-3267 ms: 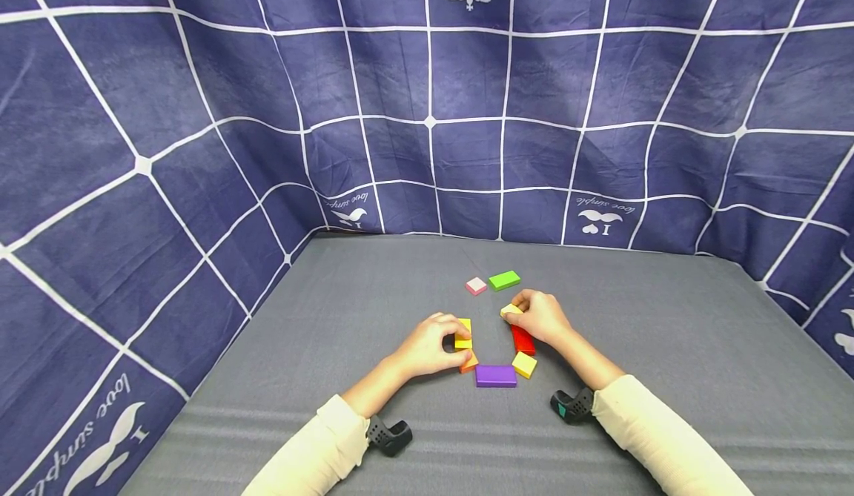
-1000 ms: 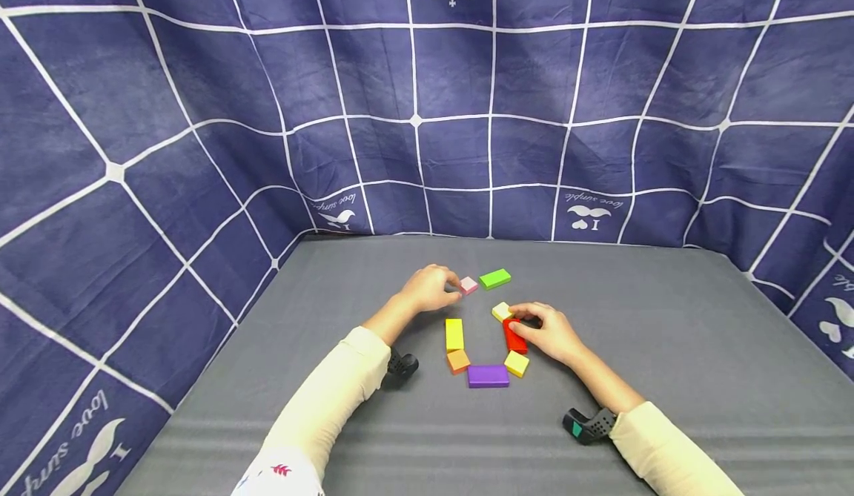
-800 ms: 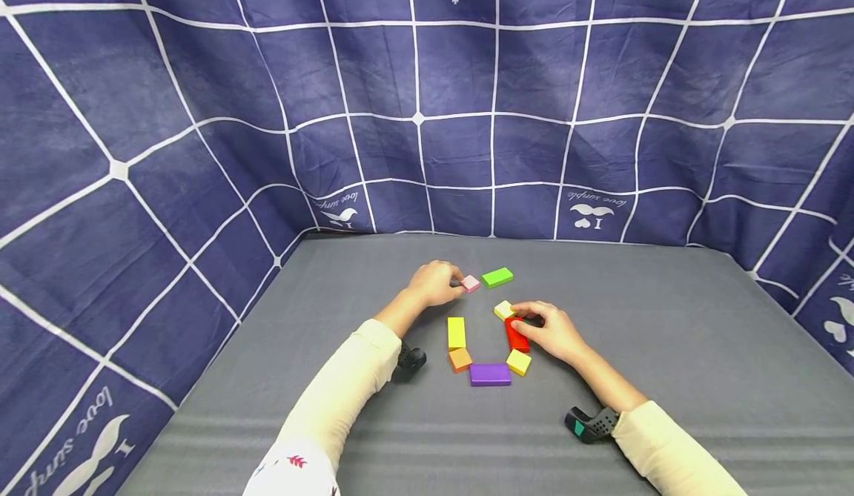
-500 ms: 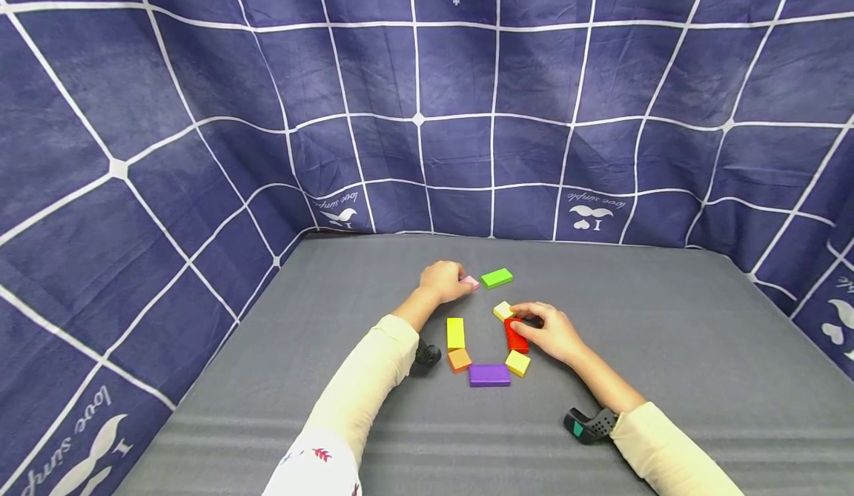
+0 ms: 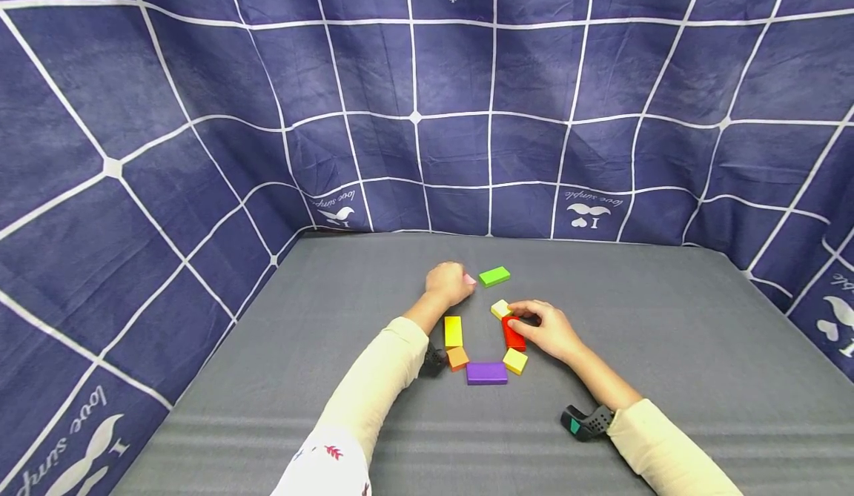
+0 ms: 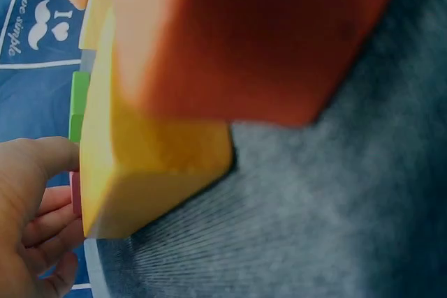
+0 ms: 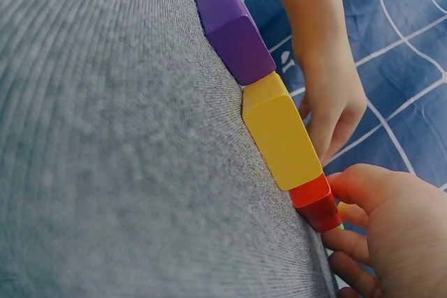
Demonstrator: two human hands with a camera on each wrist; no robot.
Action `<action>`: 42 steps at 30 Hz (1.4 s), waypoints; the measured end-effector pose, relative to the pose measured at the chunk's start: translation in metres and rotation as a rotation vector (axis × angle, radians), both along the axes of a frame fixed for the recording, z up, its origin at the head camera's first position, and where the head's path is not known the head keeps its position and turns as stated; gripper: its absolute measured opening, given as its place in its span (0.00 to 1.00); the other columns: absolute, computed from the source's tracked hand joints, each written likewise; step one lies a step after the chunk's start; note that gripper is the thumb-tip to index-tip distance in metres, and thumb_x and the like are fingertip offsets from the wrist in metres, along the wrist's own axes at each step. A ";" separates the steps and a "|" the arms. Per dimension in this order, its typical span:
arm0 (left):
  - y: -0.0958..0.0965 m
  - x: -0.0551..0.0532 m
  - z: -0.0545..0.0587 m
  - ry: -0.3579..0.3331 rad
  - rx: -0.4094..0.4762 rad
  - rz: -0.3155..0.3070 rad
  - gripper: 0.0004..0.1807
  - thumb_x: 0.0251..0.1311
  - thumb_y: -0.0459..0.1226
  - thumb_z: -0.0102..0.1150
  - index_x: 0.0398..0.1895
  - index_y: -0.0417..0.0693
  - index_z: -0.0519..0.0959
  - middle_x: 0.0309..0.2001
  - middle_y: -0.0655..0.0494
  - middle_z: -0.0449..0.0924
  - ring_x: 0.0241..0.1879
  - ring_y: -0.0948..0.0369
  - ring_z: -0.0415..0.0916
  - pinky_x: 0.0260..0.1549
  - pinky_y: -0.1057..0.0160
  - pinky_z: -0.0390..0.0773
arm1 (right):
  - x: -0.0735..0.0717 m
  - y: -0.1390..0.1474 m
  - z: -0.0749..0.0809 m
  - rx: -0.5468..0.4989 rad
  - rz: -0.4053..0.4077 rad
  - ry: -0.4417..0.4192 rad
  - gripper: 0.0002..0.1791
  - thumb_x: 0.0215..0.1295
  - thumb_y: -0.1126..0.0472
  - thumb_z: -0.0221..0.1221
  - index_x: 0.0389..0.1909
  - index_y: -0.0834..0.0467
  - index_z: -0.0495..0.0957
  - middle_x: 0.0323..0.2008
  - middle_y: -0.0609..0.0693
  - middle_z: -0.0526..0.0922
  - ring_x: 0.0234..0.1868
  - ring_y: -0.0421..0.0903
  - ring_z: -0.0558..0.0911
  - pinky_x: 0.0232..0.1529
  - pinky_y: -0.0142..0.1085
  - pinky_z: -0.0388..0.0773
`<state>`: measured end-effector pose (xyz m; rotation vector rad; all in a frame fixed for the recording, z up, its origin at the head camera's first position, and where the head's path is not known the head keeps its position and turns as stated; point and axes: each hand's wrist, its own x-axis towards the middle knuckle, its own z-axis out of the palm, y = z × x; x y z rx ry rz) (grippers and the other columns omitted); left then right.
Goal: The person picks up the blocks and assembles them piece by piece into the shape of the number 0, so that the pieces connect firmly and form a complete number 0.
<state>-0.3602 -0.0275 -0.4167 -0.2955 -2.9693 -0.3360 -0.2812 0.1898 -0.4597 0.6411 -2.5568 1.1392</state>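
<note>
My left hand [image 5: 448, 285] reaches to the far side and pinches a small pink block [image 5: 470, 279], mostly covered by the fingers in the head view. In the left wrist view, thumb and fingers lie about the pink block [image 6: 75, 195]. My right hand [image 5: 548, 331] rests by a red block [image 5: 513, 334], its thumb touching it. Its index finger touches a small pale yellow block [image 5: 500, 309] at the red block's far end. A yellow block [image 5: 515, 361], purple block [image 5: 487, 374], orange block [image 5: 457, 359] and long yellow block [image 5: 453, 331] continue the curve.
A green block [image 5: 494, 276] lies just right of the pink one. The blocks lie on a grey cloth-covered table [image 5: 267, 407]. A blue curtain [image 5: 373, 147] with white lines hangs behind and at the sides.
My left hand has left the long yellow block, moved away to the pink block and closed its fingers on it. My right hand has loosened from the pale yellow block, staying beside it.
</note>
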 end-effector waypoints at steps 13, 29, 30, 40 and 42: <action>-0.018 0.008 0.004 -0.076 0.235 -0.013 0.13 0.53 0.49 0.67 0.24 0.50 0.84 0.26 0.58 0.80 0.31 0.58 0.77 0.31 0.61 0.74 | 0.001 -0.001 0.001 -0.012 -0.001 -0.017 0.15 0.58 0.64 0.67 0.47 0.60 0.84 0.40 0.52 0.85 0.42 0.50 0.81 0.44 0.44 0.76; -0.018 0.039 0.007 -0.112 0.217 0.031 0.12 0.48 0.48 0.68 0.14 0.55 0.81 0.22 0.62 0.79 0.26 0.60 0.74 0.25 0.62 0.71 | 0.000 -0.001 0.004 -0.011 0.013 -0.031 0.15 0.58 0.63 0.67 0.47 0.60 0.83 0.41 0.52 0.85 0.43 0.51 0.81 0.44 0.46 0.75; -0.017 0.041 0.007 -0.114 0.220 0.030 0.12 0.47 0.47 0.68 0.14 0.55 0.80 0.21 0.63 0.78 0.25 0.60 0.74 0.24 0.62 0.70 | 0.000 -0.001 0.004 -0.009 0.012 -0.028 0.15 0.58 0.63 0.67 0.47 0.60 0.83 0.41 0.52 0.85 0.43 0.51 0.80 0.44 0.46 0.75; -0.012 0.052 0.002 -0.102 0.207 0.044 0.14 0.45 0.46 0.69 0.14 0.52 0.75 0.19 0.60 0.73 0.25 0.59 0.72 0.22 0.62 0.68 | 0.001 0.000 0.003 0.006 -0.008 -0.067 0.16 0.59 0.62 0.66 0.49 0.59 0.83 0.43 0.52 0.84 0.45 0.51 0.80 0.46 0.48 0.75; -0.012 0.053 0.002 -0.094 0.202 0.050 0.14 0.45 0.45 0.69 0.13 0.51 0.75 0.19 0.59 0.73 0.25 0.59 0.72 0.22 0.62 0.69 | 0.002 0.000 0.003 -0.001 -0.004 -0.066 0.16 0.59 0.62 0.66 0.49 0.59 0.83 0.43 0.52 0.84 0.45 0.52 0.80 0.47 0.48 0.75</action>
